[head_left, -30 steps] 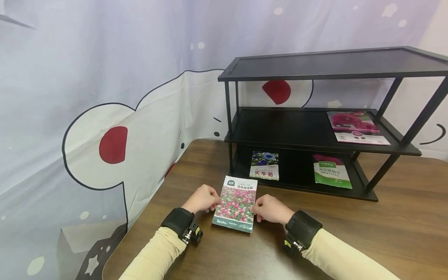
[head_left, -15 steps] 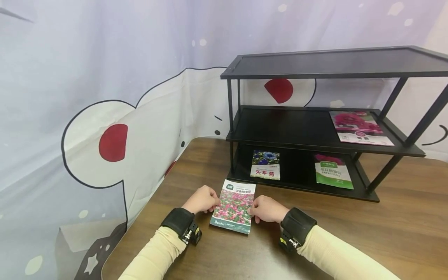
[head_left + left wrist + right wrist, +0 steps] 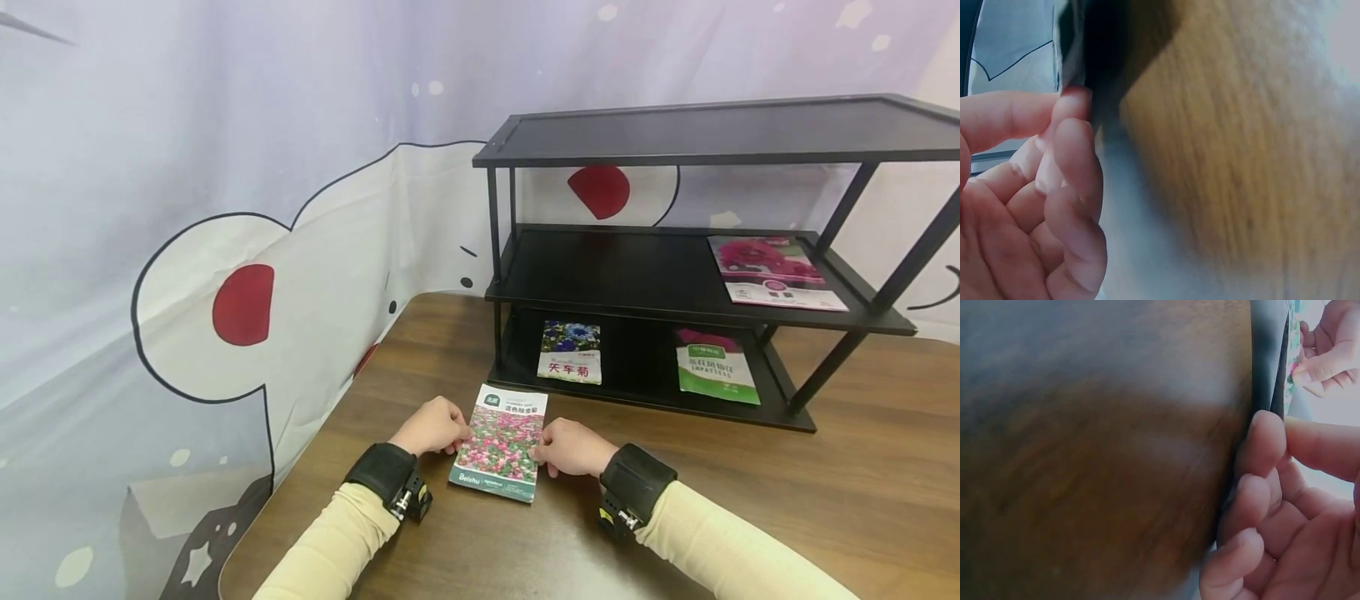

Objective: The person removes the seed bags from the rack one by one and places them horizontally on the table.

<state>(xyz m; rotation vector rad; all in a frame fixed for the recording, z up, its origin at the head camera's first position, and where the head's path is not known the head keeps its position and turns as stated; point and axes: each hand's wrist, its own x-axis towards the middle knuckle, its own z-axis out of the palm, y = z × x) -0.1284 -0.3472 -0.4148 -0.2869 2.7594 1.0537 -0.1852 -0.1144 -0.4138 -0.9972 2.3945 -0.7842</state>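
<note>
The packet (image 3: 499, 446) is between the two hands, face up, its flower picture showing, the teal band toward the person and the white end away. It is turned slightly, the far end a little to the right. The left hand (image 3: 435, 427) is at its left edge, about midway along, and pinches that edge between thumb and finger. The right hand (image 3: 576, 447) is just opposite, pinching the right edge, slightly nearer the teal end. In both wrist views the other fingers are curled in below the grip. Whether the packet's underside touches the surface (image 3: 495, 554) cannot be told.

Just beyond the white end stands the black rack (image 3: 712, 160), its front left corner nearest the packet. On its lower shelf (image 3: 637, 354) the blue packet (image 3: 570, 352) lies to the left and the green packet (image 3: 717, 367) to the right, well apart. The pink packet (image 3: 776, 273) lies at the right end of the middle shelf (image 3: 615, 267), higher than the green packet.

Each wrist wears a black strap, left strap (image 3: 381, 475) and right strap (image 3: 637, 483), over pale yellow sleeves (image 3: 727, 537). Behind everything hangs a printed curtain (image 3: 285, 167).
</note>
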